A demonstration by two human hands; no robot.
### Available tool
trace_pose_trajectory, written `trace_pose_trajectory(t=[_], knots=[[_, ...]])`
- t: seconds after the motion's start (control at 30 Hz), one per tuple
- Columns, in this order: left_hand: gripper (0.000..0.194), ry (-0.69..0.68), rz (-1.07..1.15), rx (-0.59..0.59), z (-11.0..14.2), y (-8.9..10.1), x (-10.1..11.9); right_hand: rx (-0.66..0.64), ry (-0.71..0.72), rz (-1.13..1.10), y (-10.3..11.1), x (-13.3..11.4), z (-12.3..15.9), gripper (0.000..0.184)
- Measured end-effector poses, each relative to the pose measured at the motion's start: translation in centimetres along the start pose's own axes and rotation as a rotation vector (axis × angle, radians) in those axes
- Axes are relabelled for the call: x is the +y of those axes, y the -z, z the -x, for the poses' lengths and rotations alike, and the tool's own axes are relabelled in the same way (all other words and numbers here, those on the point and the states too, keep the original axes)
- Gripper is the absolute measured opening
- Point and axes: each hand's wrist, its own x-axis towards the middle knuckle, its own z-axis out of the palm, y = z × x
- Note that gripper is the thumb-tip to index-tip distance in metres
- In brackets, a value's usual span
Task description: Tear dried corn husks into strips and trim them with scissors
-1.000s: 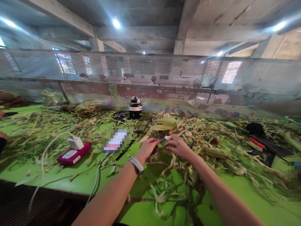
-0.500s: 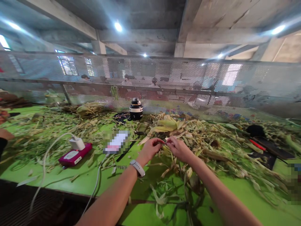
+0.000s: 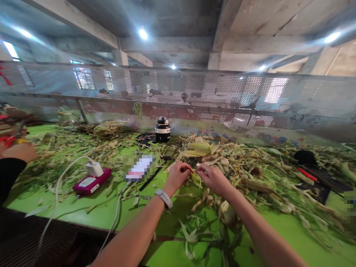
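Close together over the green table (image 3: 111, 218), my two hands work at a small yellow-green strip of corn husk (image 3: 196, 180). My left hand (image 3: 178, 176), with a pale band on its wrist, pinches the strip between thumb and forefinger. From the other side my right hand (image 3: 213, 178) closes its fingertips at the strip's edge; the exact contact is partly hidden. Just beyond my fingers lies a larger pale corn husk (image 3: 200, 148) on a heap of dry husk scraps (image 3: 233, 159). Green knotted strips (image 3: 191, 233) lie nearer me.
A phone (image 3: 140, 167) on a cable and a magenta power block (image 3: 91, 181) with a white charger (image 3: 94, 168) lie to the left. A black bottle (image 3: 162, 129) stands before the perforated screen (image 3: 194, 89). At far left, a co-worker's hand (image 3: 20, 151) is near red-handled scissors (image 3: 11, 140).
The husk strip now hangs visibly between my hands, where earlier only a thin bit showed at my fingertips. At far left, the co-worker's hand and scissors have come further into view.
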Motion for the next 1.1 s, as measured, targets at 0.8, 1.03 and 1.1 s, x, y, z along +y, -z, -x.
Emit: trace_pose_trajectory(t=[0.8, 1.03, 1.1], knots=[[0.041, 0.268, 0.647, -0.168, 0.7, -1.1, 1.2, -0.101, -0.429, -1.528, -1.0, -0.2, -0.6, 0.032], [0.037, 0.339, 0.708, -0.145, -0.3, 0.0, 0.3, -0.018, -0.471, -1.014, 0.0, 1.0, -0.8, 0.038], [0.034, 0.307, 0.705, -0.138, -0.6, 0.3, 0.1, -0.023, -0.368, -0.820, 0.3, 1.4, -0.8, 0.035]])
